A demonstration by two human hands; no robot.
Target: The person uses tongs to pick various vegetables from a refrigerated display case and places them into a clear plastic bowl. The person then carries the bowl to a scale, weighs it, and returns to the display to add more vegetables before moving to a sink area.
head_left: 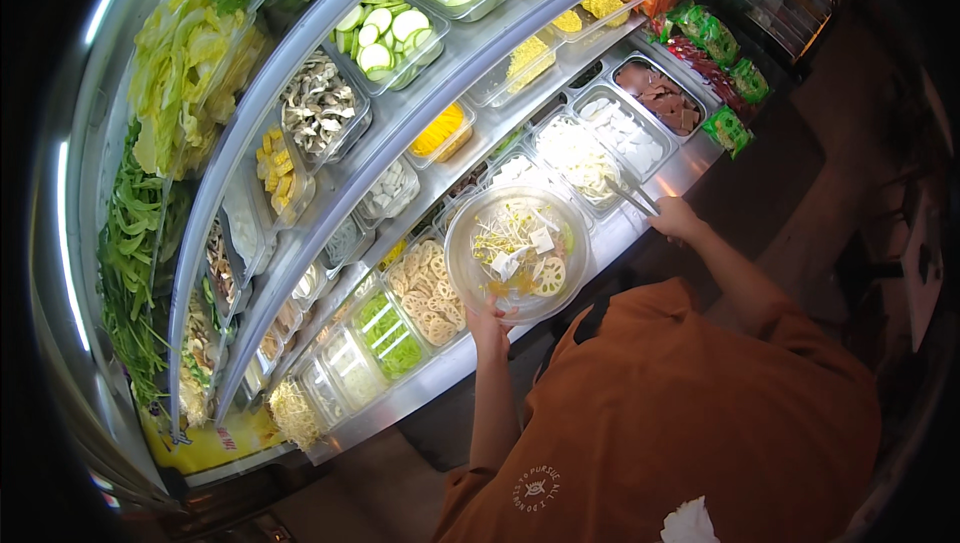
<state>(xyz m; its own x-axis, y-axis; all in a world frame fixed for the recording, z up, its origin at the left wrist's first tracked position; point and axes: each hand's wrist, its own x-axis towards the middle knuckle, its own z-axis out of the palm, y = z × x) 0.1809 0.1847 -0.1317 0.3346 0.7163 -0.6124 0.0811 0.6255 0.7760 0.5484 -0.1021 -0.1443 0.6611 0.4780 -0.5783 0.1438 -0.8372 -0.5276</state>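
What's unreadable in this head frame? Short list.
- Left hand: palm and most fingers hidden under the clear bowl it holds.
- Tongs in the right hand: tips too small to tell whether they grip anything.
- Small trays at the counter's lower left end: contents blurred by fisheye bend and glare.
- Packets at upper right: too small to identify.

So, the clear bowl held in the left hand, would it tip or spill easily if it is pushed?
Probably yes. The left hand grips the clear bowl only at its near rim, so a push could tilt it. It looks like light, thin plastic. The sprouts and sliced pieces lie loose inside and would likely slide.
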